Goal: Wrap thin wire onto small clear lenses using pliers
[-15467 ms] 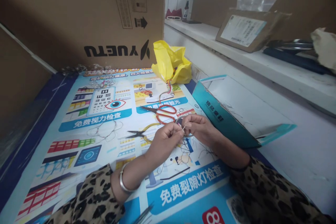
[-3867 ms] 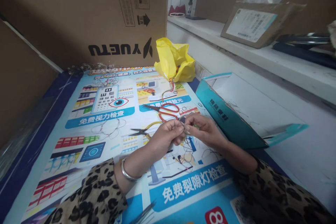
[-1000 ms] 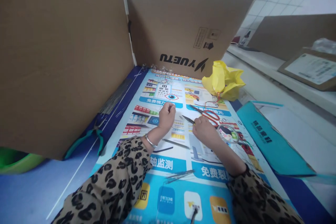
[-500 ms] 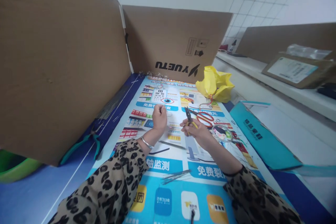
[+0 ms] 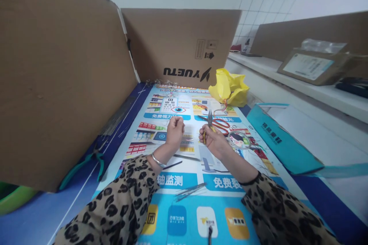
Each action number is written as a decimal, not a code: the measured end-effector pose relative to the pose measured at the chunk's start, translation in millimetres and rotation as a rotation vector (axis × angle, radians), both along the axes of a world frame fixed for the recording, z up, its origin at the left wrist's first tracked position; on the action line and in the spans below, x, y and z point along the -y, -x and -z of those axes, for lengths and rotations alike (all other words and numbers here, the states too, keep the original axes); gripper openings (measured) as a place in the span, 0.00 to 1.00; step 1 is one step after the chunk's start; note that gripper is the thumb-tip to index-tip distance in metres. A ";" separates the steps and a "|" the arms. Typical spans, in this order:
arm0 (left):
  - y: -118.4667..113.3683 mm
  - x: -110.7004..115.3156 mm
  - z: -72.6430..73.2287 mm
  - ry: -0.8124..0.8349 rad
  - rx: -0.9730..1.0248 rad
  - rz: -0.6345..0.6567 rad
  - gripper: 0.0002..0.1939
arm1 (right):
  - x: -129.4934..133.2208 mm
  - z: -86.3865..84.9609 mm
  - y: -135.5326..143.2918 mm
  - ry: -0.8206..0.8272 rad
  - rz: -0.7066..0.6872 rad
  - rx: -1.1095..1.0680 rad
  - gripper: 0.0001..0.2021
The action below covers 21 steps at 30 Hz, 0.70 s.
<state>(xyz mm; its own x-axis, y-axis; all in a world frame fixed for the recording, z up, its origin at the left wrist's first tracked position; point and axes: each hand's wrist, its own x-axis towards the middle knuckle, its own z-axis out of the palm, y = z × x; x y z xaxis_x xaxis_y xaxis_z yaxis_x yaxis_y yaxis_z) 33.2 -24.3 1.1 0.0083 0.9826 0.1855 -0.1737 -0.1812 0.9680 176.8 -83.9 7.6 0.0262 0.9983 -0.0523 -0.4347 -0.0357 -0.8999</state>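
Note:
My left hand (image 5: 174, 136) is closed in a pinch over the middle of the printed poster (image 5: 184, 160). What its fingers hold, if anything, is too small to make out. To its right, my right hand (image 5: 215, 142) grips needle-nose pliers (image 5: 210, 118) with yellow handles, their jaws pointing up and away from me. Just behind them lie red-handled scissors (image 5: 221, 126). A clear round ring-shaped item (image 5: 239, 140) rests right of the scissors. Nearer to me, a small bundle of thin dark wires (image 5: 191, 191) lies on the poster.
Cardboard panels (image 5: 178, 42) stand behind and on the left. Teal-handled pliers (image 5: 83, 168) and thin wires (image 5: 117, 120) lie at the left. A crumpled yellow item (image 5: 228, 88) sits at the back right. A teal box (image 5: 273, 136) borders the right side.
The pliers have turned more upright in my right hand, and their jaws look closer together. My left hand stays closed. The whole view has shifted slightly.

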 end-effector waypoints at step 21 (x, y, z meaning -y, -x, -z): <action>16.6 -7.0 0.2 0.306 -0.040 0.798 0.13 | -2.4 14.1 -7.1 -0.055 -0.059 0.298 0.12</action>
